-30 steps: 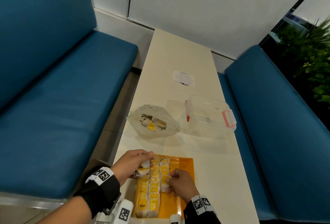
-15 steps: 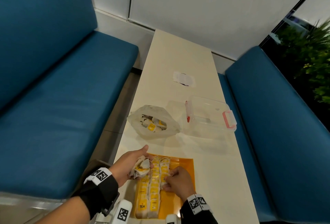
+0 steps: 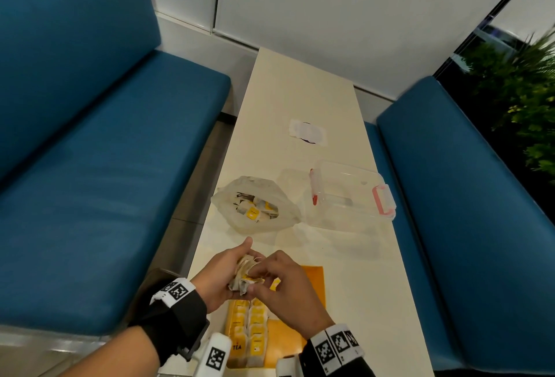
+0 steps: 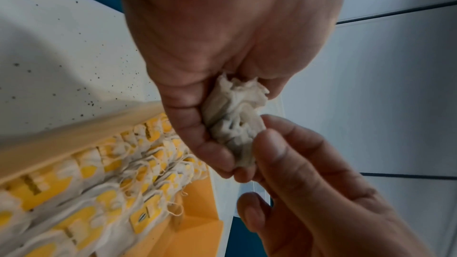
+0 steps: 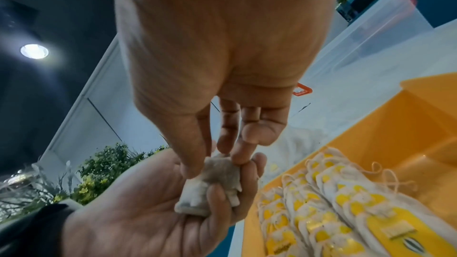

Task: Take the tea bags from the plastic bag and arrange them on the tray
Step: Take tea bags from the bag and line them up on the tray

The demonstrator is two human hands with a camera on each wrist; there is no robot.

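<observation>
Crumpled white paper tea bags (image 3: 244, 275) bunched in the left hand's (image 3: 218, 279) grip.
Right hand (image 3: 282, 283) pinches that bunch above the orange plastic tray (image 3: 312, 283), lower centre; rows of yellow-tagged bags (image 3: 247, 331) fill its left; clear plastic bag (image 3: 255, 205) lies beyond on the cream surface (image 3: 300, 91).

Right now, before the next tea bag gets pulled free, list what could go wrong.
1. The left hand grips a crumpled bunch of tea bags; the right hand pinching one could drag out several, probably by tangled strings.
2. A dropped bag might disturb the neat rows in the tray below.
</observation>
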